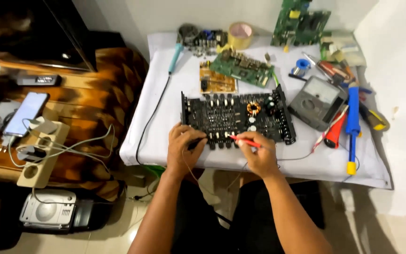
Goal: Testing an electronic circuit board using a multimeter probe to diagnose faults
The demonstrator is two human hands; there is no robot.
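A large black circuit board [236,115] with a copper coil lies on the white-covered table [165,99]. My left hand [183,143] grips a black test probe [195,143] against the board's near edge. My right hand [255,153] holds a red test probe [243,140], its tip on the row of parts at the board's front. Thin leads trail from both hands down off the table edge. A grey analogue multimeter [316,102] lies just to the right of the board.
Behind the board lie a yellow board [217,81], green boards [242,67] [299,22], a tape roll [239,35] and a soldering iron [175,55]. At right are a solder spool [300,66], a blue tool [352,123] and screwdrivers. At left, a power strip [38,155] and a phone [26,113].
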